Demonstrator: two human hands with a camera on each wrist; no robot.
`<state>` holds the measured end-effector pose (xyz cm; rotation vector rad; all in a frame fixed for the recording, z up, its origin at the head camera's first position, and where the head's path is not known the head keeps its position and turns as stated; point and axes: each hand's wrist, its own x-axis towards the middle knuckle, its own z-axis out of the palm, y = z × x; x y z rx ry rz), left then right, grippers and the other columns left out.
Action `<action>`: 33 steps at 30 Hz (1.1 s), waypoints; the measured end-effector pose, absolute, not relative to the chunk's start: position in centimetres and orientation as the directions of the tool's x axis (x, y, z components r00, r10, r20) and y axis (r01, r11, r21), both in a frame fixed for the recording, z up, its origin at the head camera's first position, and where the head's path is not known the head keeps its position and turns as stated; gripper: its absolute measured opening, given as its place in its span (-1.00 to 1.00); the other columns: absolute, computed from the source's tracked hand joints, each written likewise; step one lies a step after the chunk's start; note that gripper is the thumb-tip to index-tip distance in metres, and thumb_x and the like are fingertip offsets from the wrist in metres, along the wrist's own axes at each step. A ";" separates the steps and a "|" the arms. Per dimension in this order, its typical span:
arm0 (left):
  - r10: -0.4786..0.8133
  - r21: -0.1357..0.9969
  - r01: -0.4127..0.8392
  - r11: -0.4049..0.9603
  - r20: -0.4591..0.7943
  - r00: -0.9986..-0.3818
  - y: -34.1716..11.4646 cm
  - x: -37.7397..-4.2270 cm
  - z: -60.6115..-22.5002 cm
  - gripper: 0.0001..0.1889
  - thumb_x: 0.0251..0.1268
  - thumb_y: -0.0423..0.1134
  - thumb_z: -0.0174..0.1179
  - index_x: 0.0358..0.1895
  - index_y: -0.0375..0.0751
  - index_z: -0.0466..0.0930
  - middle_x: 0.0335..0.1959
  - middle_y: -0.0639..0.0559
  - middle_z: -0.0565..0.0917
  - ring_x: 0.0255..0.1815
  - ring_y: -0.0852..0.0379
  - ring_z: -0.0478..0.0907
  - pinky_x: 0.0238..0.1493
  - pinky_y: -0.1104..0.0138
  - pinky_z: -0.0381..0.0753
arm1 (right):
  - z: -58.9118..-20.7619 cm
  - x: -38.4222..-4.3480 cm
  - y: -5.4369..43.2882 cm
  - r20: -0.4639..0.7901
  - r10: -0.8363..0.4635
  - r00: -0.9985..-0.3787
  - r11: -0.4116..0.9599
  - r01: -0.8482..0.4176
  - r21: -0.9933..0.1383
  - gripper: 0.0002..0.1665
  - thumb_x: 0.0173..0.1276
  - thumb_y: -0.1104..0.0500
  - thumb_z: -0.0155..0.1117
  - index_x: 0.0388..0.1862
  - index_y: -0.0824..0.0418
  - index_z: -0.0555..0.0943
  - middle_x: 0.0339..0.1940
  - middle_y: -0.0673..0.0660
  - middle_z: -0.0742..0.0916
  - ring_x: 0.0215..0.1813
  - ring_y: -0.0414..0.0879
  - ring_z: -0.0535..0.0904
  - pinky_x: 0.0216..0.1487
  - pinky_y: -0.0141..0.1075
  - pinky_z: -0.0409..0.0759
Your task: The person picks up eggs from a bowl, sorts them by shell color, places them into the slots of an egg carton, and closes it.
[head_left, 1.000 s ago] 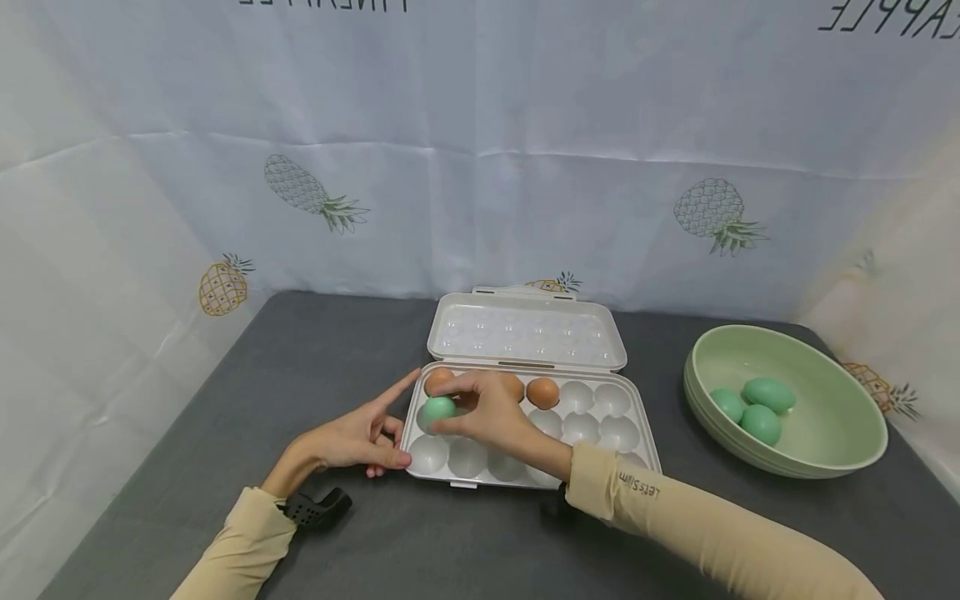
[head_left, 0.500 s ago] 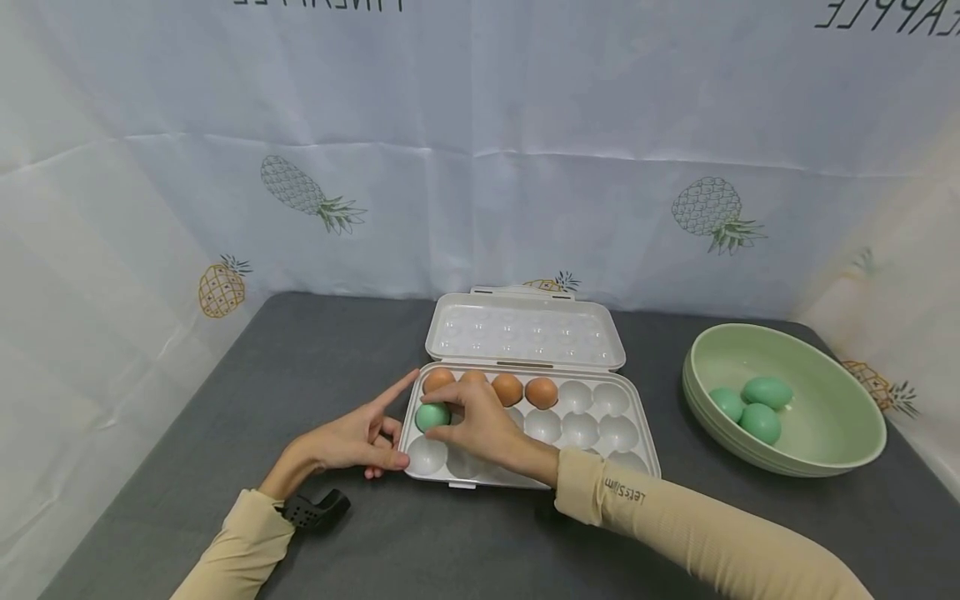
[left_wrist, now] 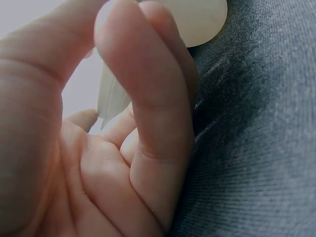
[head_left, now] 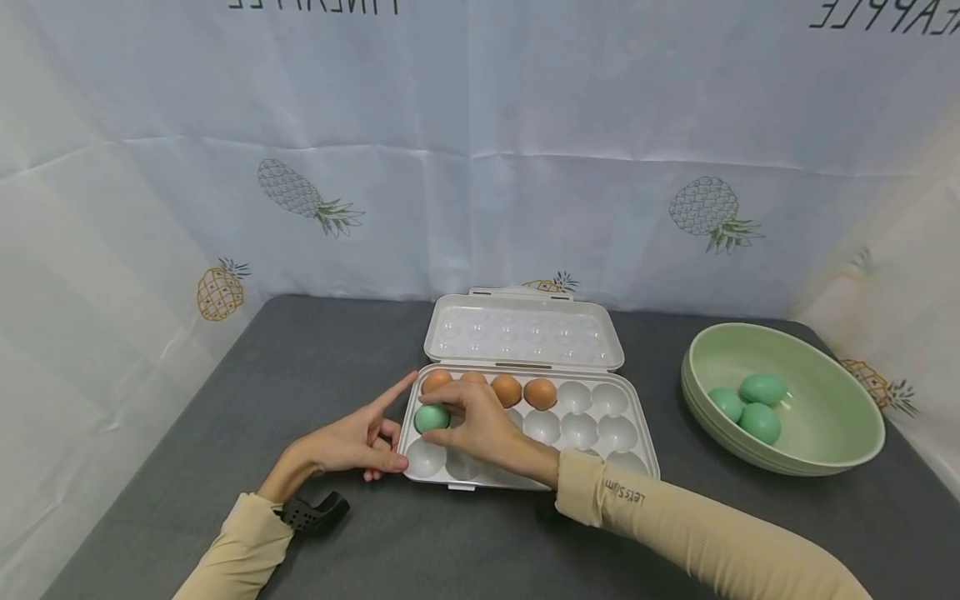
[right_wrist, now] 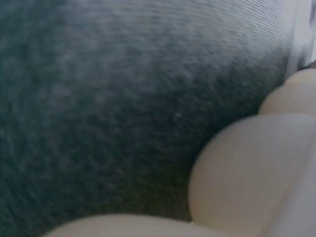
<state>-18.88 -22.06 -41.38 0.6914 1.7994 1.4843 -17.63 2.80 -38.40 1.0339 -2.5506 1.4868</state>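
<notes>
A white egg tray (head_left: 542, 427) with rounded cups lies in the middle of the table, its lid (head_left: 523, 333) folded back behind it. Several brown eggs (head_left: 540, 394) fill the left part of its back row. My right hand (head_left: 480, 421) reaches across the tray and pinches a green egg (head_left: 431, 419) between thumb and fingers, at the leftmost cup of the middle row. At the tray's left side, my left hand (head_left: 360, 437) touches the edge with a straight index finger and the thumb (head_left: 390, 460). Its other fingers (left_wrist: 158, 98) bend loosely.
Green bowls (head_left: 825, 417) stand stacked at the right, the top one holding three green eggs (head_left: 760, 423). Dark grey cloth (head_left: 337, 342) covers the table. A pale curtain (head_left: 480, 225) printed with pineapples hangs behind it. The right wrist view shows the undersides of tray cups (right_wrist: 252, 168).
My right hand has lowered the green egg leftward and toward me into the middle-row cup, then stayed there. The left hand has kept its place at the tray's side.
</notes>
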 end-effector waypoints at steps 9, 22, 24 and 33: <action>0.765 0.978 -0.016 0.210 -0.175 -0.620 -21.9 -18.9 -41.5 0.24 0.36 -0.33 0.35 0.65 0.20 -0.60 -0.36 0.00 0.64 -0.57 0.28 0.56 -0.54 0.43 0.64 | -35.8 -18.1 4.4 0.156 -0.465 -0.871 0.226 -0.287 -0.931 -0.54 0.26 0.19 0.53 0.14 0.26 0.72 0.14 0.26 0.77 0.18 0.12 0.73 0.20 -0.11 0.71; 0.765 0.981 -0.006 0.196 -0.156 -0.625 -22.1 -18.7 -41.7 0.26 0.33 -0.35 0.37 0.65 0.17 -0.61 -0.35 -0.03 0.62 -0.58 0.29 0.55 -0.54 0.46 0.62 | -31.3 -19.7 10.2 0.215 -0.267 -0.940 0.156 -0.262 -0.952 -0.48 0.30 0.29 0.46 0.26 0.30 0.64 0.23 0.28 0.72 0.29 0.03 0.66 0.32 -0.33 0.62; 0.765 0.981 -0.008 0.194 -0.157 -0.625 -22.1 -18.7 -41.8 0.26 0.33 -0.35 0.37 0.65 0.18 -0.61 -0.35 -0.03 0.62 -0.58 0.29 0.55 -0.54 0.46 0.62 | -31.1 -19.7 11.1 0.226 -0.254 -0.941 0.166 -0.272 -0.948 -0.47 0.30 0.30 0.46 0.26 0.33 0.63 0.22 0.27 0.72 0.26 -0.06 0.67 0.31 -0.34 0.62; 0.773 0.983 0.001 0.182 -0.142 -0.618 -22.1 -18.9 -41.8 0.26 0.34 -0.37 0.36 0.65 0.19 -0.61 -0.35 -0.03 0.62 -0.57 0.29 0.56 -0.54 0.46 0.62 | -30.5 -19.6 16.9 0.283 -0.151 -0.947 0.171 -0.307 -0.936 -0.52 0.31 0.32 0.46 0.22 0.33 0.66 -0.08 -0.26 0.79 0.07 -0.33 0.72 0.20 -0.43 0.66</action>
